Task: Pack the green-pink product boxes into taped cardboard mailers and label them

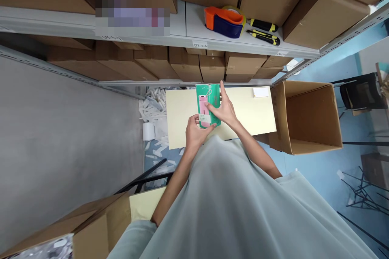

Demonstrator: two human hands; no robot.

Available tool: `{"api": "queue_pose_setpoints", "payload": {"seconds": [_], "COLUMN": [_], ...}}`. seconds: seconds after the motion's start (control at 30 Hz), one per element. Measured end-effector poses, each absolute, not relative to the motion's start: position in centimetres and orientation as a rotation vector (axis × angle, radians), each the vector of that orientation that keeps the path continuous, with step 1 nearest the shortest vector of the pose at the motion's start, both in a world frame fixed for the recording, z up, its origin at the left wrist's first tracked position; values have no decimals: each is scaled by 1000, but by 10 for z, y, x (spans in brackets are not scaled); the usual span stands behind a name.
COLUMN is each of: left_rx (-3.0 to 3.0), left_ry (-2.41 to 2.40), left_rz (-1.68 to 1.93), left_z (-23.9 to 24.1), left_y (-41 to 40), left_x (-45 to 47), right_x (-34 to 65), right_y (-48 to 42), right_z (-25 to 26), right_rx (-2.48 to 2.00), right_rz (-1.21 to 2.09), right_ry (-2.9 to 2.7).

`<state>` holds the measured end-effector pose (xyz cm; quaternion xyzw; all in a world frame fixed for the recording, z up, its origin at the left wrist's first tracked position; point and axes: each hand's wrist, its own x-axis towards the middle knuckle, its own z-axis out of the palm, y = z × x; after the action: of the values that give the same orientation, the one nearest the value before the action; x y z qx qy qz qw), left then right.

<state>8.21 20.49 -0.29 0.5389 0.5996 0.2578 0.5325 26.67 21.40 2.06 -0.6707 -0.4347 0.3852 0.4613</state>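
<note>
Between my two hands is a green box (pixel 214 107) with a pink bottle pictured on its front and a pale label strip low down. My left hand (pixel 196 131) grips its lower left corner, thumb along the bottom edge. On the right side, my right hand (pixel 225 108) holds the box, its thumb lying across the front and its fingers behind the right edge. The box is held over a pale yellow tabletop (pixel 249 117). A small white label or card (pixel 260 92) lies at the table's far right.
An open cardboard box (pixel 313 117) stands right of the table. Shelves ahead hold several cartons (pixel 212 66), an orange and blue tape dispenser (pixel 225 22) and black-yellow utility knives (pixel 263 31). Paper scraps and a white roll (pixel 148 131) lie left. Another carton (pixel 100 226) is at lower left.
</note>
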Motion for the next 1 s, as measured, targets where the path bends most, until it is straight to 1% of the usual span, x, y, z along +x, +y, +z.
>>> {"api": "queue_pose_setpoints", "payload": {"seconds": [0.07, 0.2, 0.33, 0.43, 0.5, 0.6, 0.73, 1.0], "left_rx": [1232, 912, 635, 559, 544, 531, 560, 731], "left_ry": [1333, 1140, 1073, 900, 766, 699, 791, 977], "left_rz": [630, 608, 423, 236, 185, 219, 309, 503], "left_z": [3, 4, -6, -11, -10, -8, -8, -9], "left_y": [204, 213, 223, 222, 217, 208, 202, 206], "left_x": [79, 60, 42, 40, 44, 50, 55, 59], "right_x": [270, 284, 292, 290, 288, 284, 285, 304], "right_y": [216, 212, 204, 201, 200, 198, 197, 208], "right_z": [21, 15, 8, 9, 12, 14, 12, 22], "right_rx": [-1637, -1583, -1473, -1431, -1412, -1376, -1375, -1464], "right_rz": [953, 1001, 1112, 1204, 1254, 1285, 1271, 1055], "right_ry": [-1077, -1102, -939, -845, -809, -808, -862, -1053]}}
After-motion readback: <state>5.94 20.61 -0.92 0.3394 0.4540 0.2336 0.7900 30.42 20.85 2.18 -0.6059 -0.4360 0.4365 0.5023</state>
